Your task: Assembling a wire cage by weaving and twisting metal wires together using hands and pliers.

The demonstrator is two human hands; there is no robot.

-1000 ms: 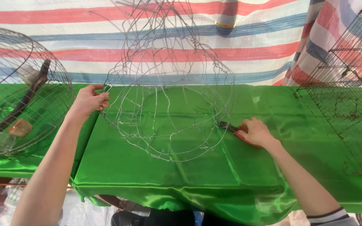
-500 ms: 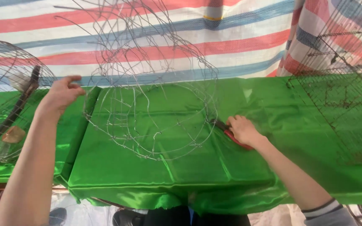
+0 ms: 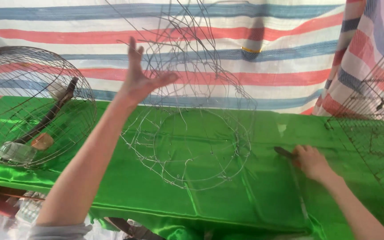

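Observation:
A half-built cage of thin bent wire (image 3: 192,133) stands on the green satin tablecloth (image 3: 254,195), its loose wires rising in front of the striped tarp. My left hand (image 3: 141,78) is raised above the table at the cage's upper left, fingers spread, touching or just beside the upright wires. My right hand (image 3: 312,162) rests on the cloth to the right of the cage, closed on a dark-handled tool (image 3: 285,152) whose tip points toward the wire rim.
A finished domed wire cage (image 3: 32,106) sits at the left with a stick, a small jar and an orange lump inside. Flat wire mesh panels (image 3: 374,133) lean at the right. A red, white and blue striped tarp (image 3: 267,58) hangs behind.
My left hand left the cage's left rim and rose, opening with fingers spread by the upper wires. My right hand has stayed on the tool at the cage's right.

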